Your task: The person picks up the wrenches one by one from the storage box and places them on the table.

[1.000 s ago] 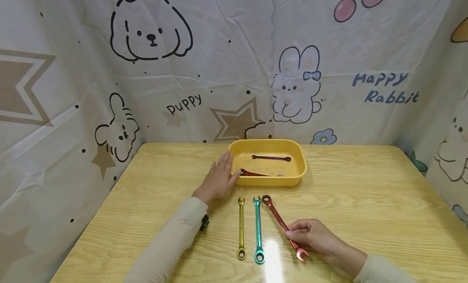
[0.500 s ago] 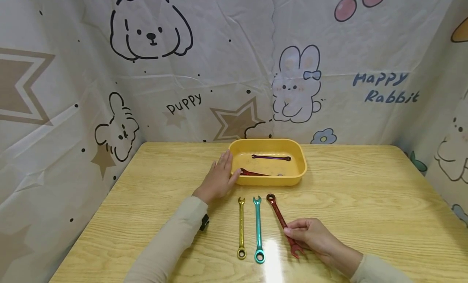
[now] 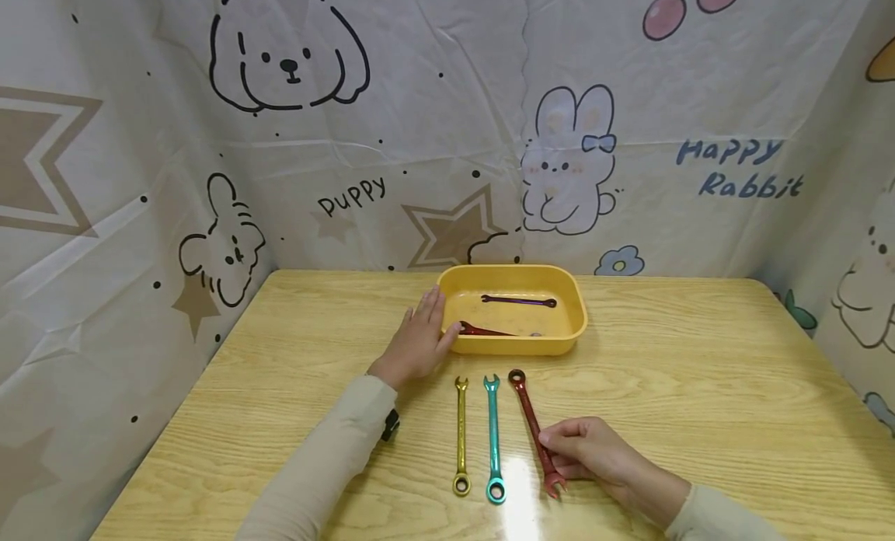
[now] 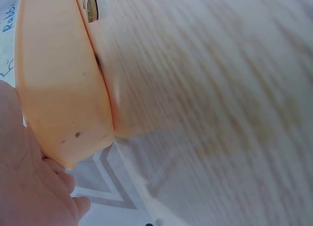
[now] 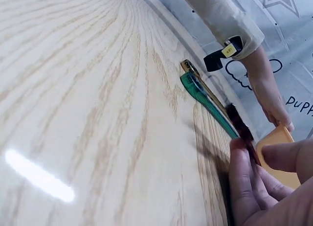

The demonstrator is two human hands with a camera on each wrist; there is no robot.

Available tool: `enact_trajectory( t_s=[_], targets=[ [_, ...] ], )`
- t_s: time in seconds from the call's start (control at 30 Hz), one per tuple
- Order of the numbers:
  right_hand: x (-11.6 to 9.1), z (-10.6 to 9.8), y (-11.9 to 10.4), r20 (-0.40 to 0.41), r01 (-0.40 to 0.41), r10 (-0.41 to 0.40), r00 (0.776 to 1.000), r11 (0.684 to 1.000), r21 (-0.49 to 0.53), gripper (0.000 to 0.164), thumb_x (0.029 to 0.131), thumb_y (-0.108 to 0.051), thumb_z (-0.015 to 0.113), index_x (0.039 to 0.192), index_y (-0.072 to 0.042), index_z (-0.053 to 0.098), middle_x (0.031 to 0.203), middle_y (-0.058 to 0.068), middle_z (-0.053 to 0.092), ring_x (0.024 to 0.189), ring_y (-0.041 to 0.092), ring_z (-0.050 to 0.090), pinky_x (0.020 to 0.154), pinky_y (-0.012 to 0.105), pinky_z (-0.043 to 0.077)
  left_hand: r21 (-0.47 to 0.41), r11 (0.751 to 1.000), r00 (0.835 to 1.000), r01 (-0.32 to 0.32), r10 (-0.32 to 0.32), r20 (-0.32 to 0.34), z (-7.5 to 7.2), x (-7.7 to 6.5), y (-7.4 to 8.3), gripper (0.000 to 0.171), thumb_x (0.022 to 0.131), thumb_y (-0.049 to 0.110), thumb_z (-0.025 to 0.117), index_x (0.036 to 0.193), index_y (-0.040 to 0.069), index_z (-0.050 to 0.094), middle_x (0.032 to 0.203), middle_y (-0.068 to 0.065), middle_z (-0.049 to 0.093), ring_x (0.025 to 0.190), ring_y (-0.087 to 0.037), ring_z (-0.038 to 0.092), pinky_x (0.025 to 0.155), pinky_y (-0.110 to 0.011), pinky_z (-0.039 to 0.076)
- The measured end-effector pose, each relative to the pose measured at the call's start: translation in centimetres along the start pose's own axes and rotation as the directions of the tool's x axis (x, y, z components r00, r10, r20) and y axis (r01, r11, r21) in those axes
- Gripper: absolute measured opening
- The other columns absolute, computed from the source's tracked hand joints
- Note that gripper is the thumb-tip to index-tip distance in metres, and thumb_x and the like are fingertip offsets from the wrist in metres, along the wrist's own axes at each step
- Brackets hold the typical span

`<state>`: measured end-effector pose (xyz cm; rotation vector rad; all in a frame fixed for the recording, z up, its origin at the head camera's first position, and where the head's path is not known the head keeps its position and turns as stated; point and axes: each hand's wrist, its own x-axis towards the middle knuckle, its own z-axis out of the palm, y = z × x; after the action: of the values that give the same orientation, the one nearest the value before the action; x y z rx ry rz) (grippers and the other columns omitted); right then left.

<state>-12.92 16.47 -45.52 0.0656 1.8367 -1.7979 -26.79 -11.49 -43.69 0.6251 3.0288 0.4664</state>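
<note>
My right hand (image 3: 594, 451) pinches a red combination wrench (image 3: 529, 409) between thumb and fingers, its ring end pointing away and its open end near me. To its left, a teal wrench (image 3: 493, 440) and a yellow-gold wrench (image 3: 461, 436) lie side by side on the table, ring ends toward me. My left hand (image 3: 416, 343) rests against the left side of a yellow tray (image 3: 517, 345), fingers extended along its wall and thumb over the front corner. In the right wrist view, the red wrench (image 5: 240, 122) is held beside the teal wrench (image 5: 205, 101).
Inside the tray lie a small purple wrench (image 3: 519, 301) and another red wrench (image 3: 482, 330), partly hidden by the front wall. The wooden table (image 3: 699, 385) meets a printed cloth (image 3: 391, 75) at the back and sides. A black device (image 5: 222, 55) is on the left wrist.
My right hand has shifted slightly left and turned the red wrench straighter, with its open end swinging left toward the teal wrench. My left hand and the tray stay put.
</note>
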Motion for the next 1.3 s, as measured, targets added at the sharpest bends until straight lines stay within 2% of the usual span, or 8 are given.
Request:
enact_trajectory(
  t_s=[0.27, 0.47, 0.57, 0.77, 0.93, 1.17, 1.3],
  targets=[
    [0.7, 0.0, -0.4, 0.021, -0.024, 0.026, 0.999, 0.996, -0.088, 0.02, 0.089, -0.01, 0.067, 0.1, 0.007, 0.066, 0.07, 0.001, 0.068, 0.061, 0.006, 0.065, 0.059, 0.022, 0.056, -0.012, 1.0, 1.0, -0.01, 0.01, -0.004, -0.1, 0.0, -0.1, 0.073, 0.103, 0.051, 0.02, 0.153, 0.0, 0.006, 0.161, -0.013, -0.002, 0.148, -0.027, 0.003, 0.117, -0.05, 0.011],
    [1.3, 0.4, -0.5, 0.032, 0.017, -0.012, 0.999, 0.987, -0.16, 0.016, 0.088, -0.009, 0.067, 0.089, 0.007, 0.068, 0.064, 0.0, 0.065, 0.055, 0.004, 0.062, 0.054, 0.02, 0.054, -0.01, 1.0, 1.0, -0.003, 0.003, 0.005, -0.1, 0.0, 0.0, 0.074, 0.103, 0.052, 0.019, 0.153, 0.0, 0.006, 0.161, -0.012, -0.002, 0.148, -0.026, 0.002, 0.117, -0.049, 0.01],
    [1.5, 0.8, -0.5, 0.03, 0.038, -0.033, 0.999, 0.986, -0.161, 0.016, 0.089, -0.008, 0.067, 0.086, 0.007, 0.066, 0.063, 0.0, 0.064, 0.054, 0.003, 0.06, 0.053, 0.018, 0.053, -0.013, 1.0, 1.0, -0.006, 0.006, 0.0, -0.2, 0.0, -0.1, 0.073, 0.103, 0.052, 0.02, 0.153, 0.0, 0.007, 0.161, -0.013, -0.001, 0.148, -0.025, 0.001, 0.117, -0.049, 0.01],
    [1.4, 1.5, -0.5, -0.008, 0.018, -0.019, 1.0, 0.99, -0.137, 0.014, 0.09, -0.007, 0.065, 0.088, 0.007, 0.065, 0.063, -0.002, 0.063, 0.055, 0.004, 0.06, 0.055, 0.019, 0.053, -0.011, 1.0, 1.0, -0.015, 0.015, -0.003, -0.2, 0.0, -0.1, 0.073, 0.103, 0.051, 0.02, 0.153, 0.0, 0.007, 0.161, -0.014, 0.0, 0.148, -0.026, 0.002, 0.117, -0.051, 0.011],
    [1.5, 1.5, -0.5, -0.005, 0.005, -0.006, 1.0, 0.988, -0.155, 0.016, 0.091, -0.009, 0.065, 0.086, 0.006, 0.064, 0.062, -0.001, 0.063, 0.054, 0.004, 0.059, 0.054, 0.019, 0.053, -0.011, 1.0, 1.0, -0.013, 0.013, -0.009, -0.2, 0.0, -0.1, 0.072, 0.103, 0.051, 0.021, 0.153, 0.0, 0.008, 0.161, -0.014, 0.001, 0.148, -0.029, 0.006, 0.117, -0.051, 0.012],
    [1.5, 1.8, -0.8, 0.019, 0.074, -0.072, 0.997, 0.954, -0.29, 0.021, 0.091, -0.014, 0.065, 0.079, 0.003, 0.062, 0.059, 0.001, 0.062, 0.052, 0.008, 0.061, 0.051, 0.026, 0.054, -0.018, 1.0, 1.0, -0.015, 0.015, -0.006, -0.2, 0.0, -0.1, 0.073, 0.103, 0.05, 0.022, 0.153, -0.001, 0.008, 0.161, -0.014, 0.001, 0.148, -0.029, 0.005, 0.117, -0.051, 0.012],
    [1.4, 2.1, -1.0, 0.026, 0.076, -0.072, 0.997, 0.948, -0.308, 0.021, 0.091, -0.014, 0.064, 0.078, 0.002, 0.061, 0.058, 0.003, 0.064, 0.049, 0.01, 0.062, 0.049, 0.027, 0.054, -0.02, 1.0, 1.0, -0.014, 0.014, 0.002, -0.2, 0.1, -0.1, 0.073, 0.103, 0.052, 0.02, 0.153, 0.0, 0.007, 0.161, -0.013, -0.001, 0.148, -0.028, 0.004, 0.117, -0.051, 0.011]
  ],
)
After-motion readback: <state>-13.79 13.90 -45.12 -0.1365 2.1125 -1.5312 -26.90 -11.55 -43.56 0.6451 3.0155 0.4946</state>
